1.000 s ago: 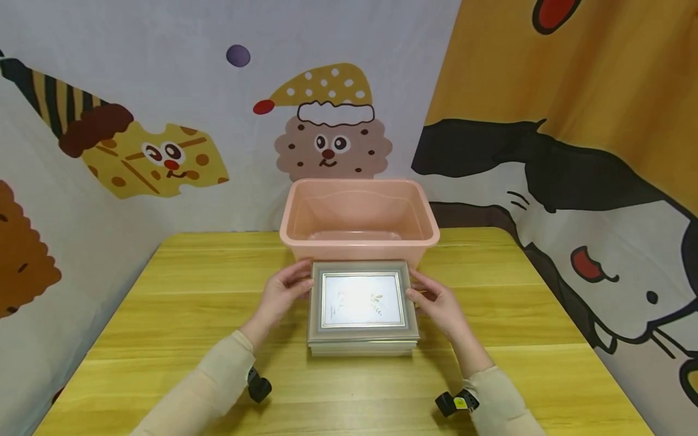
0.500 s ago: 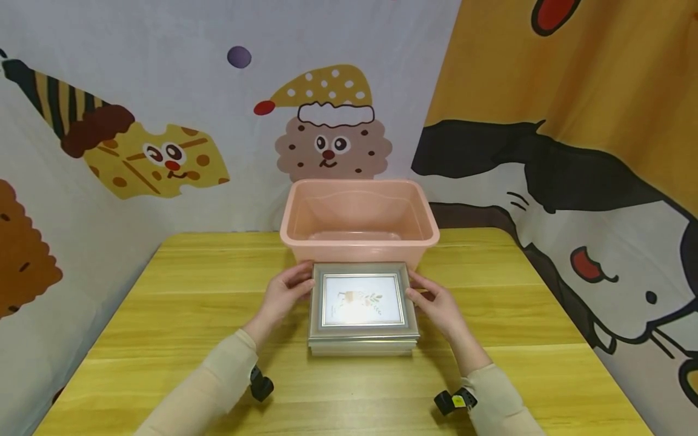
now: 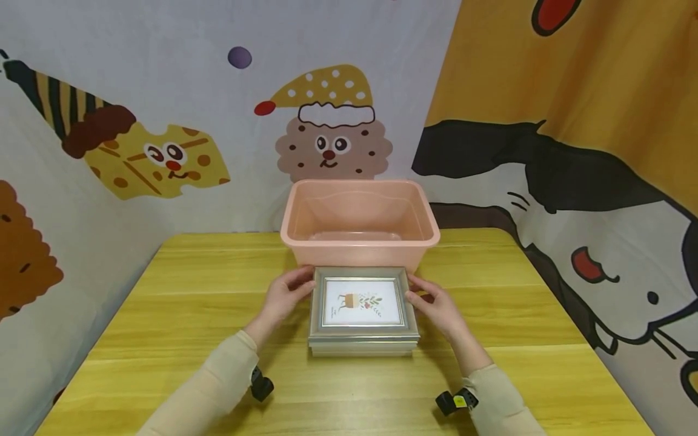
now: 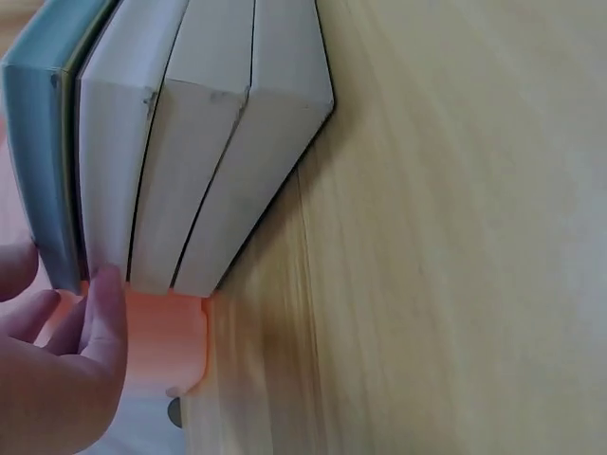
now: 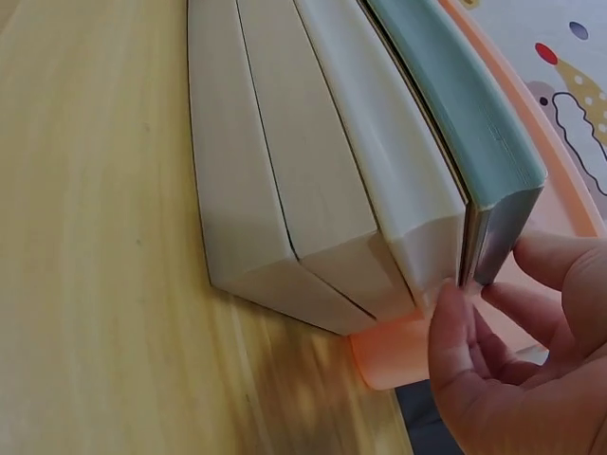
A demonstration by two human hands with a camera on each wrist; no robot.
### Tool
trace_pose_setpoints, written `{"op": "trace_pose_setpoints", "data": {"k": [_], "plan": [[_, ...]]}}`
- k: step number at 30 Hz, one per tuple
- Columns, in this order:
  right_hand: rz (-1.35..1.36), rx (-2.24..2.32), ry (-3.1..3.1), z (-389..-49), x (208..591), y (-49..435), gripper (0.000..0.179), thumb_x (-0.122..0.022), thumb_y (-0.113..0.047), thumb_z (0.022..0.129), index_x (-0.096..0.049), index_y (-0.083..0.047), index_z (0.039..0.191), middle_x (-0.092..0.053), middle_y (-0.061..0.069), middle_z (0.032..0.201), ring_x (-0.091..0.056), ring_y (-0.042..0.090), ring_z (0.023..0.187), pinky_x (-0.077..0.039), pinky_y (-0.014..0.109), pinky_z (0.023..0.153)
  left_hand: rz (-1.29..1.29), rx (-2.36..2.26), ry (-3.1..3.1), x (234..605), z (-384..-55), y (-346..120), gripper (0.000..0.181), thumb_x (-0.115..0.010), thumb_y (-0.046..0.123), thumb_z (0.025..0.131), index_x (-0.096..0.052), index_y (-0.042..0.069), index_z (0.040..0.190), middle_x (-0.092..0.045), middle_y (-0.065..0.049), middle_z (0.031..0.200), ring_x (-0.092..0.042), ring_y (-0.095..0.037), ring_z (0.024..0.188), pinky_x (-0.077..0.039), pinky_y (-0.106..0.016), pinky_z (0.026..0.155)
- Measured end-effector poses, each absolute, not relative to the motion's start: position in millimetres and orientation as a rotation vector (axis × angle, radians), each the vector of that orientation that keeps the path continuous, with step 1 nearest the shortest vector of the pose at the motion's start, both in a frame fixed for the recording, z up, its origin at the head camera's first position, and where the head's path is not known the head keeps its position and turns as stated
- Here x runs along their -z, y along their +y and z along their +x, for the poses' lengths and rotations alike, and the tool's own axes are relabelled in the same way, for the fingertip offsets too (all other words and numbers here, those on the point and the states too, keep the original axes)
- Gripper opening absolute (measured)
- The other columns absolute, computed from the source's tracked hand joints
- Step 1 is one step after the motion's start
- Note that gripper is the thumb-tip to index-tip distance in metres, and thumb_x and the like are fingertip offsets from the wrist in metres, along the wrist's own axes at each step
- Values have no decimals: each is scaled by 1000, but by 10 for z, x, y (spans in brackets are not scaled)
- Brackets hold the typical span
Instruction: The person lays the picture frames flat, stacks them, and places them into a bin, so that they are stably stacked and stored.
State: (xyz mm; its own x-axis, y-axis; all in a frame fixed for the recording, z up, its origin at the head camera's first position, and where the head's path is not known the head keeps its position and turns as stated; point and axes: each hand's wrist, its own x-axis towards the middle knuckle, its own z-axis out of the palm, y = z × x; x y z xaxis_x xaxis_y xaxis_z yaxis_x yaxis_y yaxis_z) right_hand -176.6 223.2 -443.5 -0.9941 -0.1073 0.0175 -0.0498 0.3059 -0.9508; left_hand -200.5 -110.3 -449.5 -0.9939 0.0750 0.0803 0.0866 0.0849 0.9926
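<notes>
A silver-edged picture frame [image 3: 360,334] with a plant drawing lies on top of a stack in the middle of the table. Under it are three white frames [image 4: 190,142], their sides best seen in the wrist views. My left hand [image 3: 282,298] pinches the top frame near its far left corner, thumb on the side and fingertips lower, by the white frame beneath. At the far right corner my right hand [image 3: 438,306] pinches the same frame likewise. A thin dark gap shows under the top frame [image 5: 465,104] in the right wrist view.
A pink plastic bin [image 3: 360,244] stands right behind the stack, with nothing visible inside. The wooden table [image 3: 218,363] reaches back to a wall hung with cartoon-printed cloth [image 3: 191,72]. Black cameras [image 3: 262,386] are strapped to both wrists.
The top frame's far edge has tilted down and come slightly nearer. Glare has left its picture, so the drawing now shows. Both hands have kept their places at its corners.
</notes>
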Motion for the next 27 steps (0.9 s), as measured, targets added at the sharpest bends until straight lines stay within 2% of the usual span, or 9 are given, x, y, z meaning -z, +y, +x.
{"op": "trace_pose_setpoints", "data": {"k": [2, 6, 10, 14, 20, 23, 27], "plan": [[-174, 1796, 2494, -1762, 4454, 2244, 52, -63, -11, 98, -45, 5, 145, -54, 28, 126, -61, 21, 89, -59, 35, 77, -182, 2094, -2334, 4500, -1985, -1118, 41, -66, 1, 94, -57, -7, 134, -60, -26, 128, -60, -28, 110, -56, -33, 87], [-211, 1767, 2462, -1719, 4489, 2280, 55, -59, -12, 101, -38, 9, 147, -50, 32, 132, -62, 33, 105, -58, 35, 83, -209, 2152, -2354, 4505, -1922, -1175, 45, -62, 3, 97, -49, -8, 140, -57, -28, 130, -59, -30, 112, -54, -44, 92], [-218, 1780, 2334, -1662, 4514, 2329, 59, -53, -14, 104, -26, 12, 150, -39, 37, 142, -52, 42, 121, -54, 40, 92, -263, 2254, -2407, 4484, -1848, -1261, 54, -57, 9, 101, -35, -5, 149, -46, -31, 141, -54, -36, 121, -51, -50, 95], [-239, 1795, 2186, -1635, 4538, 2394, 63, -47, -20, 107, -16, 12, 152, -24, 39, 150, -42, 49, 129, -49, 45, 99, -316, 2346, -2484, 4456, -1765, -1333, 64, -55, 18, 103, -22, 4, 157, -31, -31, 152, -43, -46, 131, -45, -56, 101], [-302, 1821, 2112, -1606, 4568, 2449, 70, -44, -25, 108, -3, 2, 157, -14, 39, 153, -35, 54, 133, -46, 48, 101, -328, 2486, -2485, 4492, -1663, -1322, 74, -56, 27, 103, -10, 22, 161, -19, -27, 159, -25, -45, 142, -37, -61, 105], [-299, 1846, 2115, -1581, 4589, 2440, 73, -46, -24, 107, 4, -6, 158, -14, 39, 154, -33, 54, 134, -47, 49, 100, -363, 2514, -2444, 4528, -1617, -1281, 74, -55, 25, 103, -8, 27, 161, -13, -27, 160, -19, -44, 145, -36, -62, 105], [-300, 1820, 2183, -1540, 4618, 2413, 74, -47, -22, 106, 4, -13, 160, -16, 37, 155, -31, 54, 135, -48, 51, 98, -424, 2496, -2420, 4569, -1565, -1221, 76, -54, 23, 103, -6, 30, 160, -9, -27, 161, -16, -44, 145, -33, -63, 106]]}}
